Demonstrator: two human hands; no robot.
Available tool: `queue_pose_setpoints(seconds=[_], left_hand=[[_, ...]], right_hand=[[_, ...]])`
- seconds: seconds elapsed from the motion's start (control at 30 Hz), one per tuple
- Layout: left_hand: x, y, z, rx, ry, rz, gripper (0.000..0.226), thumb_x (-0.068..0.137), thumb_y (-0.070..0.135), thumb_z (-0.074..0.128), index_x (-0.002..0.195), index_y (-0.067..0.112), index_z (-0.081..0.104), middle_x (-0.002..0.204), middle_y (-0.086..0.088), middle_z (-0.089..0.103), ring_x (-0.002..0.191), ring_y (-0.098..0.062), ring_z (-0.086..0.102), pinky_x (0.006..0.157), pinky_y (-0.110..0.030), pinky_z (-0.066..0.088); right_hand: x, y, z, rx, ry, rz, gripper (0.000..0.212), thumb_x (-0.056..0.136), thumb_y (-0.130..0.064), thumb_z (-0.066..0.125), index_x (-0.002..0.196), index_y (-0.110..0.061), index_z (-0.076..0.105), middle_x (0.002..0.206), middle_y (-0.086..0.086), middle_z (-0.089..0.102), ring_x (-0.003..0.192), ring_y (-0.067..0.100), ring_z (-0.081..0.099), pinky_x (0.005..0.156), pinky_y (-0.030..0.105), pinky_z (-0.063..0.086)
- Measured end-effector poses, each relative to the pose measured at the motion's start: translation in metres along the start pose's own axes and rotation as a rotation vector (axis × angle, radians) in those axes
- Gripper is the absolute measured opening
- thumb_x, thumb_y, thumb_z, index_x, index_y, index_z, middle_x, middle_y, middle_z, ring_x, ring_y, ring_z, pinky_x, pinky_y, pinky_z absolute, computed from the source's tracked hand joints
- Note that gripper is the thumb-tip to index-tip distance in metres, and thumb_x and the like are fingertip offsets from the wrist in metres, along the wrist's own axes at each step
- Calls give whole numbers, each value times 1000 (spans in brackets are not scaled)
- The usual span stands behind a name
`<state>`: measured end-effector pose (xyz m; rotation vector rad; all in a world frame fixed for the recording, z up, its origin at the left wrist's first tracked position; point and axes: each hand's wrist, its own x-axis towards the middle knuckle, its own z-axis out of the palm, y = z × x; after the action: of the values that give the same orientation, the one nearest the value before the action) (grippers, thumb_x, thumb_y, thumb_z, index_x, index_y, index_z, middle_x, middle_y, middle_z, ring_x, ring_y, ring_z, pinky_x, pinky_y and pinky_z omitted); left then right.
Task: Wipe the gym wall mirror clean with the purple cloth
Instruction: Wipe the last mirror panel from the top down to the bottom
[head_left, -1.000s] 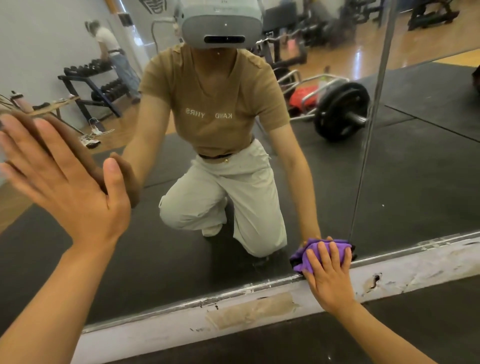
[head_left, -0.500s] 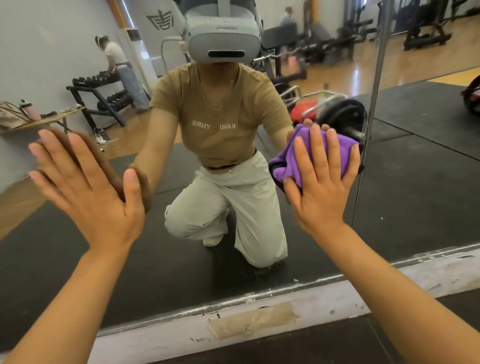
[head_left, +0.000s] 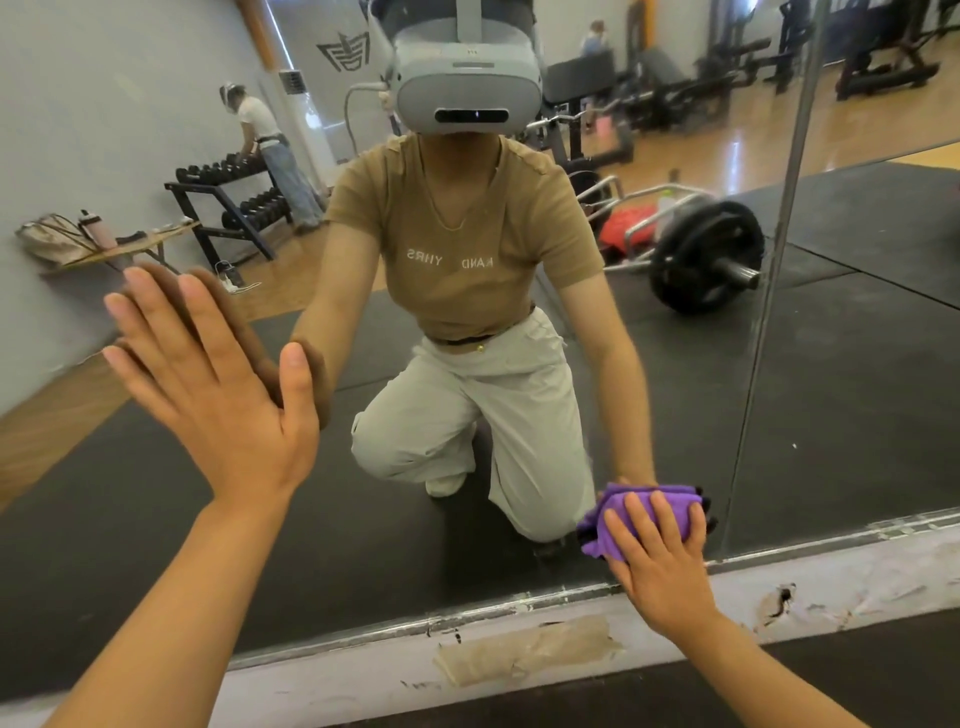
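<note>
Low down, bunched purple cloth (head_left: 631, 512) under flat right hand (head_left: 660, 564), glossy mirror (head_left: 831, 415).

L hand (head_left: 218, 395) up, palm flat fwd, fingers straight & spread, arm extended. R hand (head_left: 657, 556) low, fingers straight, pressing fwd, arm reaching out from lower right.

Mirrored white lettering across the chest of the tan shirt (head_left: 462, 244) reflected in the mirror (head_left: 831, 389): reads reversed as "SRHY" at 9 o'clock and "KAND" at 3 o'clock, letters small, partly unsure. Dark emblem logo (head_left: 344, 51) on the reflected wall at 12 o'clock of the shirt, without legible words. Nothing else readable.
</note>
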<state>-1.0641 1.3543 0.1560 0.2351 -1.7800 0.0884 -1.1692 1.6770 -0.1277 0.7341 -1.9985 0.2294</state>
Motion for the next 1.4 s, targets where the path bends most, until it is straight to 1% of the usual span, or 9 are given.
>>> queue_pose_setpoints(seconds=[0.23, 0.4, 0.6, 0.73, 0.93, 1.03, 1.17, 1.23, 1.4], left_hand=[[1, 8, -10, 20, -4, 29, 70, 107, 48, 26, 155, -2, 16, 156, -42, 18, 145, -58, 14, 118, -67, 7], [1, 9, -11, 14, 3, 39, 72, 108, 47, 26, 153, -8, 20, 155, -43, 19, 144, -59, 15, 118, -67, 8], [1, 9, -9, 35, 19, 48, 71, 107, 47, 26, 153, -7, 21, 155, -42, 21, 144, -56, 15, 118, -66, 8], [0, 8, -7, 40, 32, 61, 70, 107, 48, 24, 154, -5, 21, 154, -42, 21, 145, -55, 14, 119, -63, 6], [1, 7, -8, 41, 40, 79, 69, 106, 47, 26, 155, 0, 18, 155, -40, 22, 145, -53, 14, 121, -60, 4], [0, 5, -9, 37, 23, 80, 69, 107, 47, 26, 155, -1, 17, 155, -41, 21, 145, -54, 13, 121, -60, 3], [0, 6, -9, 31, 17, 78, 70, 107, 47, 27, 155, -1, 17, 156, -40, 20, 145, -53, 13, 120, -62, 4], [0, 7, -9, 31, 11, 75, 70, 107, 47, 27, 155, -2, 18, 156, -40, 20, 145, -54, 13, 120, -64, 6], [0, 7, -8, 39, 20, 75, 70, 107, 48, 25, 154, -4, 20, 155, -41, 21, 145, -54, 14, 119, -66, 8]], right_hand=[[-27, 5, 9, 9, -113, -20, 56, 111, -40, 10, 164, -22, 1, 171, 5, -4, 157, 31, -5, 124, 54, -7], [-40, 23, 9, -29, -175, -196, 53, 112, -33, 7, 164, -23, 3, 171, 0, -3, 157, 27, -3, 125, 54, -5], [-34, 29, 4, -60, -192, -269, 52, 111, -28, 6, 164, -26, 3, 171, -3, -2, 158, 23, -2, 126, 50, -5], [33, 21, -19, -62, -17, -243, 53, 112, -34, 17, 164, -26, 7, 171, -2, 1, 157, 22, 1, 126, 48, -4], [198, 17, -88, -6, 294, -72, 62, 110, -46, 30, 163, -25, 8, 171, 0, 0, 157, 21, 0, 123, 51, -1], [231, 19, -103, 19, 348, 30, 63, 109, -46, 34, 163, -26, 8, 168, 2, 14, 157, 20, 3, 124, 51, -2], [204, 9, -85, 39, 363, 56, 66, 107, -45, 40, 163, -26, 11, 171, -3, 0, 157, 21, 2, 125, 52, -3], [169, 0, -68, 55, 322, 25, 66, 107, -47, 37, 163, -25, 11, 171, -3, 0, 157, 23, 3, 125, 53, -4], [49, -19, -16, -6, 40, -152, 59, 110, -46, 17, 164, -25, 4, 171, 1, -2, 157, 26, -2, 125, 52, -7]])
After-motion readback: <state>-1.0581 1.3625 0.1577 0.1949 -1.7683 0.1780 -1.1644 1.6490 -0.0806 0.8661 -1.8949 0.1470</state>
